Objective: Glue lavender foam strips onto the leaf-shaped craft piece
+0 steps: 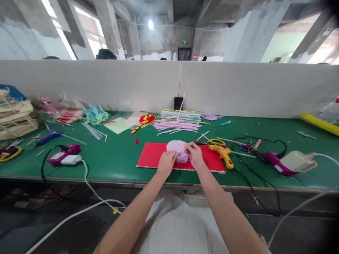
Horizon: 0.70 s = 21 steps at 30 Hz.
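A round lilac piece with a frilled edge [175,146], perhaps made of pipe cleaners or paper, is over a red board [150,152] at the table's front edge. My left hand [166,163] has its fingers closed on the lower left edge of the piece. At its right edge, my right hand [194,154] pinches with thumb and forefinger. The hands partly hide the lower side of the piece. A yellow hot glue gun [221,152] lies just right of my right hand, across the board's right end.
Behind the board lies a pile of pastel pipe cleaners [178,124]. Scissors with yellow handles [217,141] rest by the glue gun. A blue glue gun [49,137] and purple power strip [65,154] are left; another power strip [280,164] with cables is right. A grey partition [106,83] stands behind.
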### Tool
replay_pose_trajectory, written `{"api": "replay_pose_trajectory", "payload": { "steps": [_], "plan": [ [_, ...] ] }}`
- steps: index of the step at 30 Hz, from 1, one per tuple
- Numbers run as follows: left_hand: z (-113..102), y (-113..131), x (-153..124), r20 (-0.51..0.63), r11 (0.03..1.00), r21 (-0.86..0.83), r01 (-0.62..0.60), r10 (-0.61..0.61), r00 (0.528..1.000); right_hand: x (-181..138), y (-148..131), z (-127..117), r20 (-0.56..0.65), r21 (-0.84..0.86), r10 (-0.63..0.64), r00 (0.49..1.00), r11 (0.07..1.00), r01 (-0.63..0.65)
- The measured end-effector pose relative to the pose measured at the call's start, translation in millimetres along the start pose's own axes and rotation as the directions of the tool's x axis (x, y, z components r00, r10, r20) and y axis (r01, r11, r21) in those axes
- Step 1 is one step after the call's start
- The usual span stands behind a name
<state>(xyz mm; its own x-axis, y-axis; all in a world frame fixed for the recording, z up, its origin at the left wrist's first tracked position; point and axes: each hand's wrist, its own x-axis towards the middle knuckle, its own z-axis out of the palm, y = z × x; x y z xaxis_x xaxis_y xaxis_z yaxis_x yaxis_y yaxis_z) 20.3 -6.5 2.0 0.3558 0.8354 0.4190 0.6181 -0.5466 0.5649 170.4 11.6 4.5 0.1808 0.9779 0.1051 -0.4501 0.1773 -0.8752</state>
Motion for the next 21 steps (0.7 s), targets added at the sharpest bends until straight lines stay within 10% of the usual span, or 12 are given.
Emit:
{"api": "replay_pose_trajectory", "payload": {
  "steps": [21],
  "plan": [
    [0.1, 1.0, -0.6, -0.037, 0.974, -0.205, 0.098, -0.107, 0.994, -3.2, 4.7, 0.3, 0.122, -0.121, -0.021, 0.992, 0.992, 0.035]
  ]
}}
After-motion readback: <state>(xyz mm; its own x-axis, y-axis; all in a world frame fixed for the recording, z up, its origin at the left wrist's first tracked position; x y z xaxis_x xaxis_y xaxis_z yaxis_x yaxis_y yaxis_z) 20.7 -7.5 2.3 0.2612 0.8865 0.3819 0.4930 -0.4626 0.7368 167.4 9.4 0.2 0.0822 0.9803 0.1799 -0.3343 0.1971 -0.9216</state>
